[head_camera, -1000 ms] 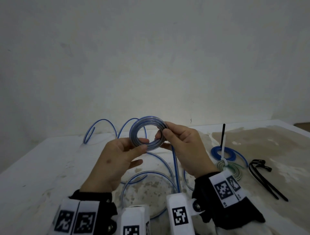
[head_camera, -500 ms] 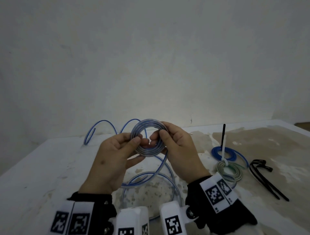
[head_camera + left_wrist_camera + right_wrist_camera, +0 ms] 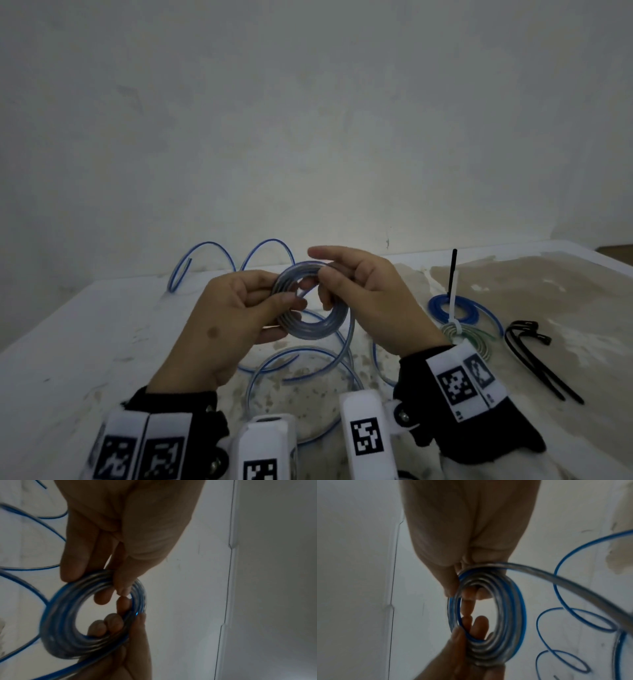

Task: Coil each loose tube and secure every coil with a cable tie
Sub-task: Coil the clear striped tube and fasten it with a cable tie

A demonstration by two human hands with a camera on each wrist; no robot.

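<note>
The coil [image 3: 310,310] of clear, blue-striped tube is held in the air above the bench [image 3: 85,342], and I judge it springy: if either pinch slackens, the turns could spring apart, and the loose tail [image 3: 301,383] trailing to the bench could tug them askew. The left hand [image 3: 233,318] pinches its near-left rim between thumb and fingers [image 3: 73,566]; the right hand [image 3: 370,301] pinches the far-right rim, forefinger extended above.

L hand [image 3: 236,318] & R hand [image 3: 370,301] raised, fingers curled, pinching.
</note>
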